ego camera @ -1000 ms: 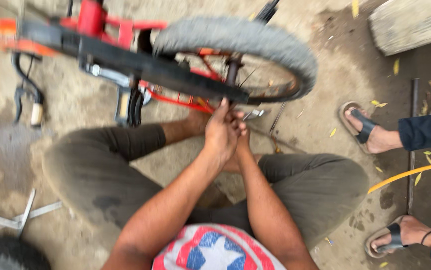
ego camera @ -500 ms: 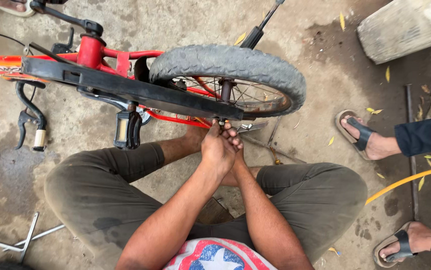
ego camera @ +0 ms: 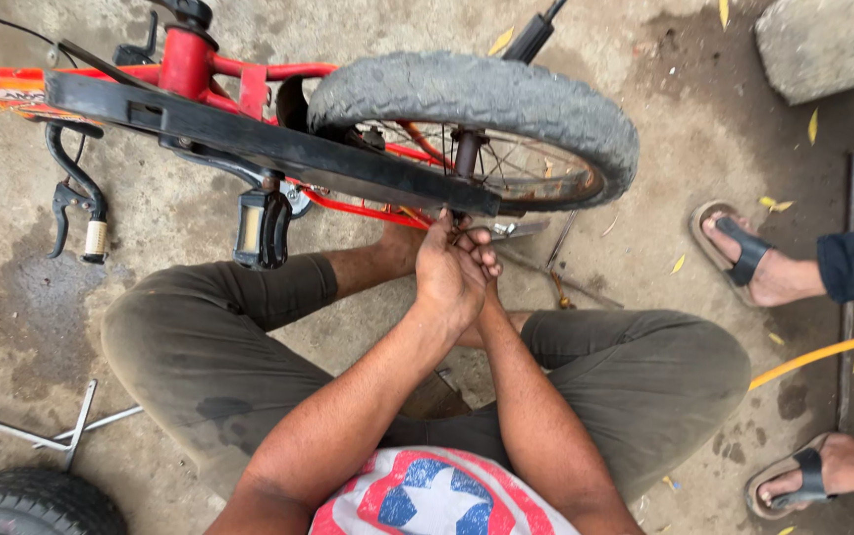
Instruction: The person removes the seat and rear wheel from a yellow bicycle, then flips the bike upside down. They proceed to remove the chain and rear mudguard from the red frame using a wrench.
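Note:
A small red bicycle (ego camera: 209,74) lies in front of me with its black chain guard (ego camera: 268,149) and grey rear tyre (ego camera: 477,99) facing me. I squat close behind it. My left hand (ego camera: 447,277) is closed just under the end of the chain guard, at the wheel axle (ego camera: 465,154). My right hand (ego camera: 491,266) is pressed against it from the right and mostly hidden behind it, only curled fingertips showing. Whatever small thing sits between the fingers is covered.
A black pedal (ego camera: 261,228) hangs left of my hands, with a brake lever (ego camera: 75,213) further left. A loose tyre (ego camera: 31,505) and thin metal rods (ego camera: 51,431) lie bottom left. Another person's sandalled feet (ego camera: 749,260), a yellow hose (ego camera: 823,352) and a concrete block (ego camera: 828,45) are on the right.
Both hands stay pressed together at the axle. The view has shifted and steadied, and the bicycle now sits slightly lower and sharper in it.

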A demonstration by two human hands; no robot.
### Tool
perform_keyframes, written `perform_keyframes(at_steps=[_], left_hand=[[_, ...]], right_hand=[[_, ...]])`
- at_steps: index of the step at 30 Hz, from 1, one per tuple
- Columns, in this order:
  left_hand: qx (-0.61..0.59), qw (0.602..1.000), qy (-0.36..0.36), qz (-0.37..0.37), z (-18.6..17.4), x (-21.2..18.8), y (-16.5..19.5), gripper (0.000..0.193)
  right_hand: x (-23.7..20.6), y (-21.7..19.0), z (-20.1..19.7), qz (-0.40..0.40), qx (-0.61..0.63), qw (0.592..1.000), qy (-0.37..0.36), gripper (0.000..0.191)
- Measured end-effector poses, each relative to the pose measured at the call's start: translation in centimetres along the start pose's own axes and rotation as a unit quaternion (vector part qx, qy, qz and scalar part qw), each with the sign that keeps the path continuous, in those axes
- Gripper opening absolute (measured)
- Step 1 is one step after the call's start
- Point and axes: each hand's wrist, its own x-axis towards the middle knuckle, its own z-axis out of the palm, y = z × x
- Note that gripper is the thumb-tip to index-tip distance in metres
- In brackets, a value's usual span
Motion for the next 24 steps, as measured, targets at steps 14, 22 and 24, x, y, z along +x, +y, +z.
perform_keyframes(at_steps=[14,22,24], left_hand=[[0.036,0.998,-0.034,0.030,0.3,-1.0,0.0,0.046],[0.073,0.996,-0.002,0.048,0.6,-1.6,0.3,0.047],[0.051,0.998,-0.002,0.023,0.5,-1.4,0.3,0.052]], right_hand=[[-1.1,0.9,-1.0,-0.106,-0.250,0.962,0.026,0.040],[-1.5,1.4,-0.7,-0.030,-0.169,0.985,0.033,0.040],[-1.3,0.9,-0.5,-0.044,-0.285,0.955,0.060,0.039]])
